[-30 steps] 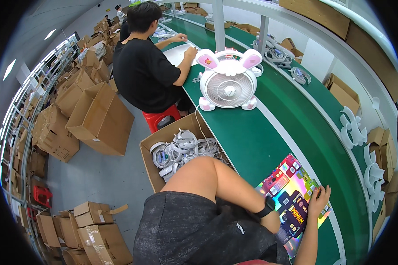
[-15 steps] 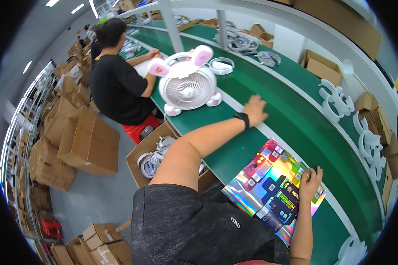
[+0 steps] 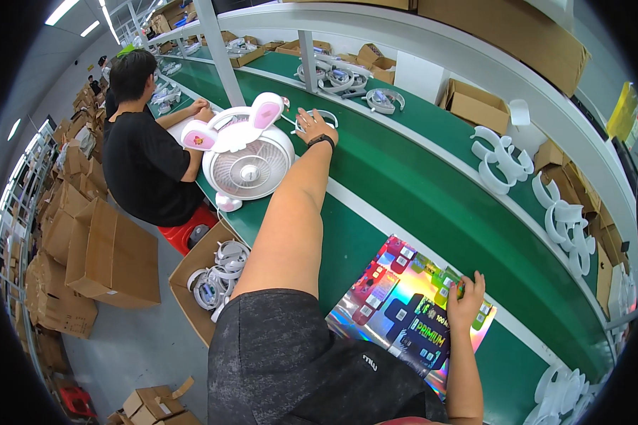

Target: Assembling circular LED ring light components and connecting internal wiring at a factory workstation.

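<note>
Head view: left hand (image 3: 315, 126) on white ring (image 3: 313, 120), right hand (image 3: 465, 302) on colourful box (image 3: 409, 316).

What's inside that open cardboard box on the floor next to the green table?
The open cardboard box holds a pile of white ring-shaped parts, some with dark centres. What lies beneath the top layer is covered, and the person's left arm hides the box's right side.

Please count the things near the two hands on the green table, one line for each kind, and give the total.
White desk fan with pink rabbit ears: 1
White ring under the left hand: 1
Shiny colourful flat box under the right hand: 1
Total: 3
</note>
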The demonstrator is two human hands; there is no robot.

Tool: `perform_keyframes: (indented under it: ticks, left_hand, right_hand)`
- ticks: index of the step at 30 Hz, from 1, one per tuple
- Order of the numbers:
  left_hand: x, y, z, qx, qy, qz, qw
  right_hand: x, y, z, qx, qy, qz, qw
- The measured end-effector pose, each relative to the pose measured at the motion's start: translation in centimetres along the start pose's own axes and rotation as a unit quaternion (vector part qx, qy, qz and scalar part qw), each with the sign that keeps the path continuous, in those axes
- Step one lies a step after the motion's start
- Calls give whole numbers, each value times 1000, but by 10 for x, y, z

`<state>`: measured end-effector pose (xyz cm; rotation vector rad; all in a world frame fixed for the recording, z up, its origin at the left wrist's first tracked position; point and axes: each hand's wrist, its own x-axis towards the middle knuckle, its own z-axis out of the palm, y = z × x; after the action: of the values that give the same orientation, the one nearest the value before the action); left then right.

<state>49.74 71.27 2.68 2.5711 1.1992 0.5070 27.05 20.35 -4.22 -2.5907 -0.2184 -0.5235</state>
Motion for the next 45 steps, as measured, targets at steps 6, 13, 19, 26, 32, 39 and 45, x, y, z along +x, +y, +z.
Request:
perform_keyframes:
  ticks: [6, 13, 19, 26, 32, 39, 45]
  left_hand:
    - [-11, -27, 32, 71, -45, 74, 994]
    - [2, -25, 64, 104, 22, 169, 980]
    - [4, -10, 44, 117, -103, 183, 971]
    - [-101, 22, 54, -47, -138, 294, 944]
    - [-241, 57, 10, -198, -169, 473, 842]
    - [-317, 76, -34, -317, -217, 615, 689]
    - [-240, 29, -25, -252, -59, 564, 784]
  right_hand:
    - [-3, 3, -2, 8, -3, 8, 1000]
    - [2, -2, -3, 7, -7, 13, 1000]
    - [2, 7, 6, 27, -7, -12, 1000]
    - [13, 25, -2, 78, -168, 69, 980]
    - [63, -27, 6, 53, -135, -84, 986]
    - [118, -18, 24, 69, -137, -170, 973]
    - [95, 21, 4, 5, -89, -189, 978]
